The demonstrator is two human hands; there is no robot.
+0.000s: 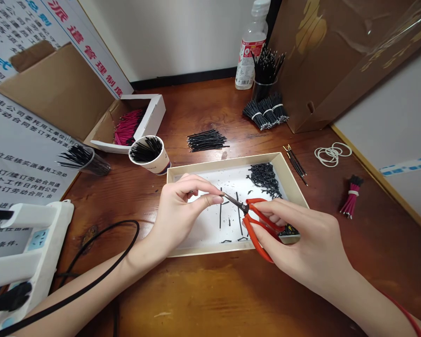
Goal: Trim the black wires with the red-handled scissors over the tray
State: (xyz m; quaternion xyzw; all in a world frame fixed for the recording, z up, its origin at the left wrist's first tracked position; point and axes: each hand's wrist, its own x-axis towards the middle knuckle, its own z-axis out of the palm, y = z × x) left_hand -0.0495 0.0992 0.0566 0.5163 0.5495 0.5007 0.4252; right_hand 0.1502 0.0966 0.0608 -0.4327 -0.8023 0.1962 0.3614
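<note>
Over a shallow cream box [228,162], my left hand [185,206] pinches something small and thin at its fingertips; what it is cannot be made out. My right hand [301,229] grips red-handled scissors [263,220], with fingers in the loops. The dark blades point left and their tips meet the left fingertips. Inside the box lie a few short black wires, tiny scraps and a heap of black offcuts [264,179] in the far right corner. Past the box's far side is a loose pile of black wires [206,140].
A paper cup [154,164] and a clear cup [97,164] of black wires stand left, near a white box [154,117] with red wires. Banded bundles [266,112], a bottle [247,70] and a carton [301,93] are behind. Rubber bands [331,154] lie right; a black cable [101,276] crosses my left forearm.
</note>
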